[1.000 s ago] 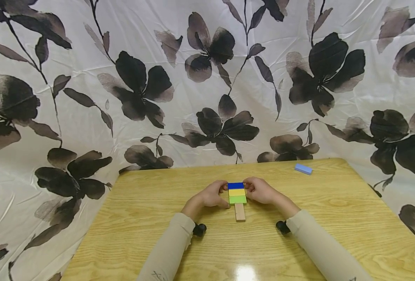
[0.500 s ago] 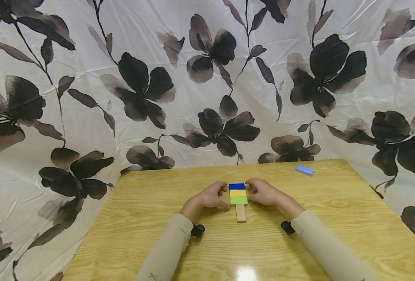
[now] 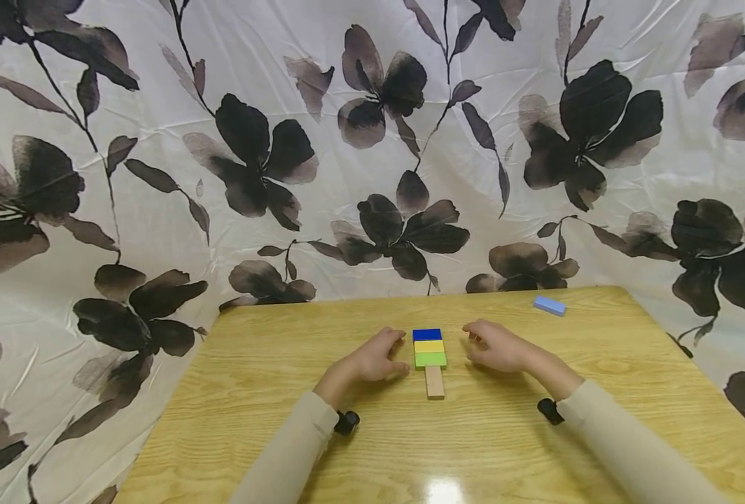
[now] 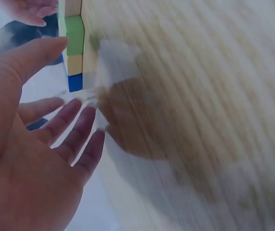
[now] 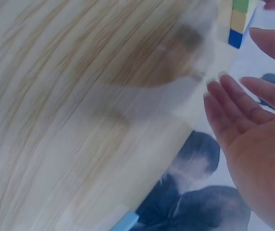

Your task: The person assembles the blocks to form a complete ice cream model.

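Blue (image 3: 426,334), yellow (image 3: 428,346) and green (image 3: 430,360) blocks lie side by side in a stack-like row on the table, the blue one farthest away. A plain wooden block (image 3: 435,383) extends from the green one toward the person, like a stem. My left hand (image 3: 372,358) is just left of the row, fingers spread and loosely bent, holding nothing. On the other side my right hand (image 3: 497,346) stands a little farther off, relaxed and holding nothing. In the left wrist view the thumb overlaps the green block (image 4: 75,36).
A light blue block (image 3: 549,306) lies near the table's far right corner. The wood-grain table (image 3: 272,420) ends at the back against a hanging floral cloth (image 3: 322,175). Each wrist wears a small black camera, such as the left camera (image 3: 347,423).
My right hand has drawn away to the right from the blocks. My left hand has eased slightly left, its fingers straightening. The blocks keep their arrangement.
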A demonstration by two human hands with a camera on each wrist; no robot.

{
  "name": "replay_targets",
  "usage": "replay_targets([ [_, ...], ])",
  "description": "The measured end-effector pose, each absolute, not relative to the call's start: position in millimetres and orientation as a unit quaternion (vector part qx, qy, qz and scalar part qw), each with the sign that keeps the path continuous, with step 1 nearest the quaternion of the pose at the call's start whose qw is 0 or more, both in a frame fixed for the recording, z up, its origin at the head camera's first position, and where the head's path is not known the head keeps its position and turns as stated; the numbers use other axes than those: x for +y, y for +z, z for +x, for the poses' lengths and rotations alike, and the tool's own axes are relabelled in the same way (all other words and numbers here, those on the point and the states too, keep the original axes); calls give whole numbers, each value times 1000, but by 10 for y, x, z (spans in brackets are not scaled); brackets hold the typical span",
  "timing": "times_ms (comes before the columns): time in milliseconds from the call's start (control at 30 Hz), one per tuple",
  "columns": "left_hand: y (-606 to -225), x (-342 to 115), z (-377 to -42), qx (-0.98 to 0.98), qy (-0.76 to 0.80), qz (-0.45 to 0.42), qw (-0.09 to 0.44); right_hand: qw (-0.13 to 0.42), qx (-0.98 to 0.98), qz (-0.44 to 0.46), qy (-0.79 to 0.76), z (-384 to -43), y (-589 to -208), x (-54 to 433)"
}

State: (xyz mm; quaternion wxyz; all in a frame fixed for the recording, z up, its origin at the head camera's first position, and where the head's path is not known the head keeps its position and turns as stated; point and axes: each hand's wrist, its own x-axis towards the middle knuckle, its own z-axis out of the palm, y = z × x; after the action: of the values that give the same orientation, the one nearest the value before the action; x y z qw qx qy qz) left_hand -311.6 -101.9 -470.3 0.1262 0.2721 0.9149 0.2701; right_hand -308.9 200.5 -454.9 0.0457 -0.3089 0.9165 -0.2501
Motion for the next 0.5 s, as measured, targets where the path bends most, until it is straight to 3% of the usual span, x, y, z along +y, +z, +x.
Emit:
replay_targets([
  [300,-4696,-963,-2949,933,203,286,85,31,926,-301,-228,-3005,-4519,2316],
  [500,-4717,-869,-2833,942,159,282,86,20,931,-282,-230,-2993,-4493,2550],
])
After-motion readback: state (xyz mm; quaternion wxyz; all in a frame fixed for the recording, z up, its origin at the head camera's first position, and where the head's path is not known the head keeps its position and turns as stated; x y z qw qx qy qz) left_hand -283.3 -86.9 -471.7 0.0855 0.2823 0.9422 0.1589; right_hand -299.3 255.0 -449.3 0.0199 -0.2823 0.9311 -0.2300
